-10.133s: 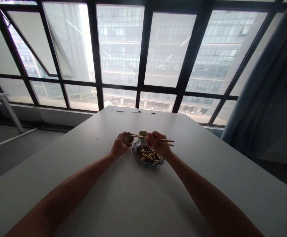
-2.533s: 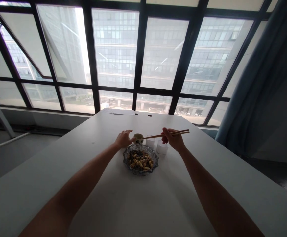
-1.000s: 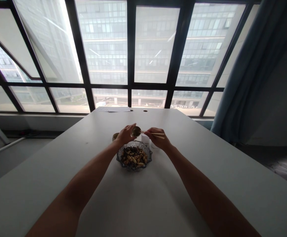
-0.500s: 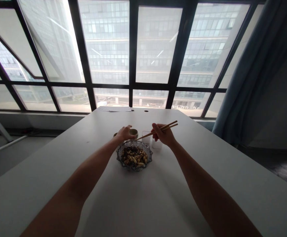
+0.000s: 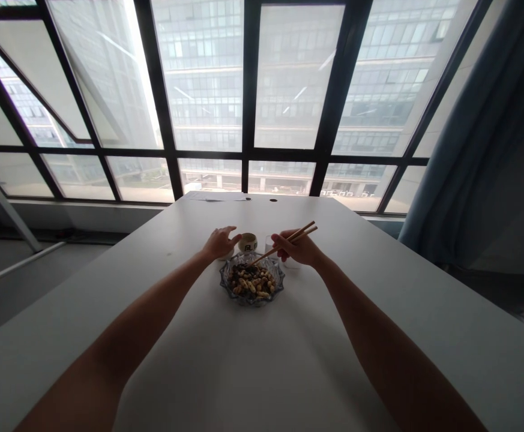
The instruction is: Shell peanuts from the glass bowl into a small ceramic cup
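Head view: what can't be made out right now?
Head view: whether the chopsticks hold anything in the bowl; tips too small and dark.
Head view: whether the left hand touches the cup; too small.
Head view: parts of the clear boxes, hidden by the right hand.

Chopsticks, slender, light-brown, wood-like, one pair [image 5: 265,255]: held in the right hand [image 5: 301,247], slanting down leftward, tips at the bowl's back; contact unclear. Bowl, clear faceted glass, scalloped rim [image 5: 224,279]: upright on the table [image 5: 243,360], holding tan, peanut-like pieces [image 5: 255,284] toward the front, smaller dark pieces [image 5: 237,273] toward the back left. Cup, small, pale, round, black characters [image 5: 248,242]: upright, just behind the bowl, beside the outspread left hand [image 5: 221,242].
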Demonstrator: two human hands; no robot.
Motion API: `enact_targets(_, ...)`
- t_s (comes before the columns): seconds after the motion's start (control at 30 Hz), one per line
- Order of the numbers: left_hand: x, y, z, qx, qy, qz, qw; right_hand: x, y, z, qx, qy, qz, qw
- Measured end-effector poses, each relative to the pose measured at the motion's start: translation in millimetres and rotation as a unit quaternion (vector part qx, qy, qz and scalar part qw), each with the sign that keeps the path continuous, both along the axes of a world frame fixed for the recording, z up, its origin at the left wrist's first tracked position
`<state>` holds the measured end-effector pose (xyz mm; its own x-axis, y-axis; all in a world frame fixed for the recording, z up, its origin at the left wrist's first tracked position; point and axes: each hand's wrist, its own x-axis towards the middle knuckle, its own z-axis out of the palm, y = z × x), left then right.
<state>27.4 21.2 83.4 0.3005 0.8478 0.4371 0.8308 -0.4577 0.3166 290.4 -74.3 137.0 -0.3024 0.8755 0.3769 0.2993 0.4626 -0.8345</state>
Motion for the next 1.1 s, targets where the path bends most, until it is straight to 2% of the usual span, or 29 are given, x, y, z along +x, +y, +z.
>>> enact_targets(0.2, -37.7, -22.0, -35.0, 0.047, -0.083, 0.033, 0.995, -1.6, -2.1, 2.2, -0.006, -0.008, 0.001, 1.0)
enact_targets(0.37, -43.1, -20.7, -56.8, 0.0, -0.135, 0.057, 0.989, 0.2, -0.8, 0.0, -0.008, 0.005, -0.014, 1.0)
enact_targets(0.7, -39.5, -26.9, -51.2, -0.054, -0.137, 0.045, 0.988, 10.3, 1.5, 1.4, -0.007, 0.012, -0.057, 0.998)
enact_targets(1.1, -39.8, -25.1, -53.7, -0.038, -0.146, 0.039, 0.988, 7.4, -2.5, 5.4, -0.031, -0.008, -0.037, 0.999)
